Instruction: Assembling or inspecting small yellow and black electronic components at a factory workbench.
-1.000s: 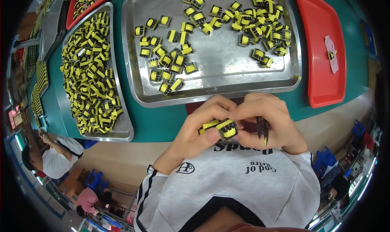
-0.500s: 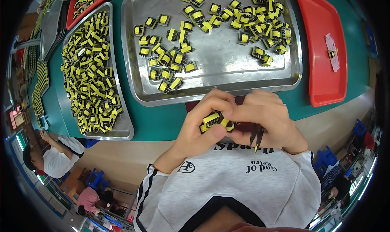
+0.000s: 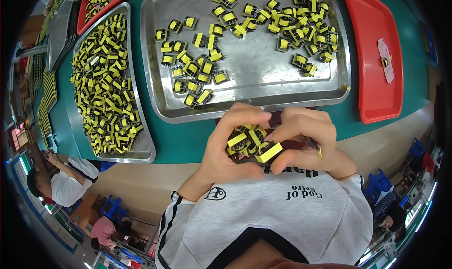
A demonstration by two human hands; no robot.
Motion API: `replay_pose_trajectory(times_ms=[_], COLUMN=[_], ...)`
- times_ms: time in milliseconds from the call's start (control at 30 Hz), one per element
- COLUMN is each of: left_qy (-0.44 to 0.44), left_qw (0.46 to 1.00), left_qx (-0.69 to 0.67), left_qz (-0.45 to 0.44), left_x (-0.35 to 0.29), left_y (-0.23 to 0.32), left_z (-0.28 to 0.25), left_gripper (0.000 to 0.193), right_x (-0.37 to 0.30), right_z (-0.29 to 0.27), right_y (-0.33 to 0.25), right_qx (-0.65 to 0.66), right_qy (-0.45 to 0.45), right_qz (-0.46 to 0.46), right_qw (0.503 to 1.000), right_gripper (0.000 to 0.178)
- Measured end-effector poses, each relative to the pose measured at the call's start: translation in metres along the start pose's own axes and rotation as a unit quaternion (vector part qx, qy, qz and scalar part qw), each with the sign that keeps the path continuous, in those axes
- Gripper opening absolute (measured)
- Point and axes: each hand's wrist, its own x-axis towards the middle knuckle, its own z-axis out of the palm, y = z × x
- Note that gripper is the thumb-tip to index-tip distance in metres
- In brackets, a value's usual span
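Note:
My left hand (image 3: pixel 230 149) cups a small bunch of yellow-and-black transformer parts (image 3: pixel 245 142) close to my chest. My right hand (image 3: pixel 306 142) pinches one yellow-taped part (image 3: pixel 268 152) at the edge of that bunch, with a thin dark tool (image 3: pixel 313 145) tucked under its fingers. Both hands hover over the near edge of the green table, just in front of a large steel tray (image 3: pixel 254 71) scattered with the same parts.
A second steel tray (image 3: pixel 136 123) at left is heaped with several parts. A red tray (image 3: pixel 376 57) at right holds a paper slip and one part. Another red tray (image 3: pixel 101 0) sits far left. Other people work below left.
Both hands have stayed near my chest. The fingers have shifted around the bunch, and the right hand now pinches one part at its lower right.

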Motion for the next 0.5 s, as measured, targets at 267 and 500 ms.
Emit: replay_pose_trajectory(times_ms=[267, 500], left_qy=[0.052, 0.054], left_qw=[0.969, 0.963], left_qx=[0.195, 0.191], left_qz=[0.143, 0.182], left_x=[0.0, -0.005], left_y=[0.001, 0.002], left_z=[-0.001, -0.007], left_gripper=[0.052, 0.042], right_x=[-0.011, -0.009], right_z=[0.023, 0.003], right_y=[0.002, -0.006], right_qx=[0.258, 0.079], right_qy=[0.048, -0.039], right_qz=[0.194, 0.14], right_qw=[0.945, 0.986], right_gripper=[0.05, 0.047])
